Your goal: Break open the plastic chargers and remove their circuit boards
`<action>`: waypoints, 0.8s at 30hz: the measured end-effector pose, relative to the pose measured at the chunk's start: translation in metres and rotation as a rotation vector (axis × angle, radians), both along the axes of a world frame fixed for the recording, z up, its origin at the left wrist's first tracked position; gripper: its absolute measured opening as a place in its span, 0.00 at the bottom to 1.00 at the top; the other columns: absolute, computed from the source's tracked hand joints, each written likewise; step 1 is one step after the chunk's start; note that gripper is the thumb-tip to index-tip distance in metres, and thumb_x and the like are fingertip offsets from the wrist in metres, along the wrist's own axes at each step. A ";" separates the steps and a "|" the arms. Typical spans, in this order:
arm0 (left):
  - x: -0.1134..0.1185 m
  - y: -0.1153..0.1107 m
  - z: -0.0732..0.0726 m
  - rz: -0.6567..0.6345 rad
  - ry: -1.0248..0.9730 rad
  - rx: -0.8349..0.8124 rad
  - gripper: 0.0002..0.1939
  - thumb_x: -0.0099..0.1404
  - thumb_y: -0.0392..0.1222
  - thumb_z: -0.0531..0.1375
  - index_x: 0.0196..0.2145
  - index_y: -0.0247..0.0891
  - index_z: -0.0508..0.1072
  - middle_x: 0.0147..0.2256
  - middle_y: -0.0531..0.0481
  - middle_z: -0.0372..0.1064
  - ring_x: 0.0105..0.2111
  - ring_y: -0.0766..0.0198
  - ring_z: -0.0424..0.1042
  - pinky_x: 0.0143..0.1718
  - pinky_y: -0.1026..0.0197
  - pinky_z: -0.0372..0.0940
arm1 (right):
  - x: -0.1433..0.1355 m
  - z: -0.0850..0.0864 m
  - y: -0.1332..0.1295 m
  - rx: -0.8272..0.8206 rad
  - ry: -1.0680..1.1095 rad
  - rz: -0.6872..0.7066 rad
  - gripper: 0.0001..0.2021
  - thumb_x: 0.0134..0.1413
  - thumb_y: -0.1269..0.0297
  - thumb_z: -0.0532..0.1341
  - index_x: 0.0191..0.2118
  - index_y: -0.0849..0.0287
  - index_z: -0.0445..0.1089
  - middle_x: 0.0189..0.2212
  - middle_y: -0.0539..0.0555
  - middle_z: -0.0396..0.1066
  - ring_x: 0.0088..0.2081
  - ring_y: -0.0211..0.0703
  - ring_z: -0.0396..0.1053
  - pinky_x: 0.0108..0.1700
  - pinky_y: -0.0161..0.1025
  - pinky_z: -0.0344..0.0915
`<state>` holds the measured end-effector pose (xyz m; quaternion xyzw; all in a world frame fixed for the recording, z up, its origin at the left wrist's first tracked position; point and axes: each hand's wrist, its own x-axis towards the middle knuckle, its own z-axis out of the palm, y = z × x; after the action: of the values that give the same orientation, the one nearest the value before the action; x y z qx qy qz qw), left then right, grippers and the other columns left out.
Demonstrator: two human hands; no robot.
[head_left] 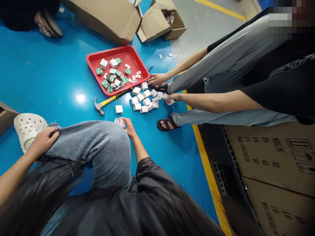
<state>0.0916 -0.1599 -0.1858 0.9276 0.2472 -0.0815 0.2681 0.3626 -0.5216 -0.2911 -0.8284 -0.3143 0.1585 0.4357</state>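
Observation:
My right hand [129,127] is closed around the edge of white plastic charger housings [119,122], low over the blue floor beside my knee. How many pieces it holds is hard to make out. A single white charger housing [118,109] sits just beyond it. My left hand [45,140] lies on my jeans near the ankle, fingers apart, holding nothing. Farther off, a pile of white housings [147,101] is spread on the floor. Between my right hand and the red tray [97,86] lies a claw hammer [112,99] with a yellow and black handle.
Green circuit boards [112,78] and white pieces lie in the tray. A co-worker's hands [158,79] reach into the pile from the right, near a sandalled foot [167,124]. Cardboard boxes [108,19] stand behind; printed cartons [270,154] stand at right. Another person's foot [49,24] is upper left.

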 end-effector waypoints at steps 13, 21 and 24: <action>0.002 -0.001 0.004 0.030 0.050 -0.009 0.27 0.58 0.60 0.44 0.36 0.36 0.69 0.41 0.37 0.72 0.45 0.47 0.71 0.49 0.50 0.63 | -0.005 0.004 0.024 -0.196 -0.028 0.000 0.36 0.55 0.44 0.61 0.66 0.54 0.60 0.59 0.61 0.63 0.58 0.56 0.61 0.60 0.55 0.60; 0.005 -0.002 0.008 0.029 0.053 0.021 0.24 0.57 0.60 0.43 0.32 0.39 0.68 0.38 0.40 0.72 0.42 0.48 0.71 0.47 0.51 0.64 | 0.037 0.003 0.090 -0.422 -0.079 -0.239 0.26 0.56 0.57 0.61 0.60 0.54 0.65 0.59 0.64 0.59 0.56 0.61 0.62 0.55 0.57 0.66; 0.004 -0.001 0.008 0.018 0.066 0.025 0.23 0.57 0.60 0.43 0.31 0.40 0.67 0.37 0.40 0.73 0.41 0.49 0.71 0.45 0.52 0.65 | 0.038 0.001 0.092 -0.414 -0.089 -0.102 0.22 0.52 0.67 0.62 0.55 0.54 0.69 0.56 0.60 0.62 0.53 0.56 0.64 0.55 0.53 0.66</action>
<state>0.0961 -0.1607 -0.1776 0.9254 0.2653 -0.1063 0.2488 0.4009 -0.4299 -0.2905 -0.9212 -0.2516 0.1606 0.2496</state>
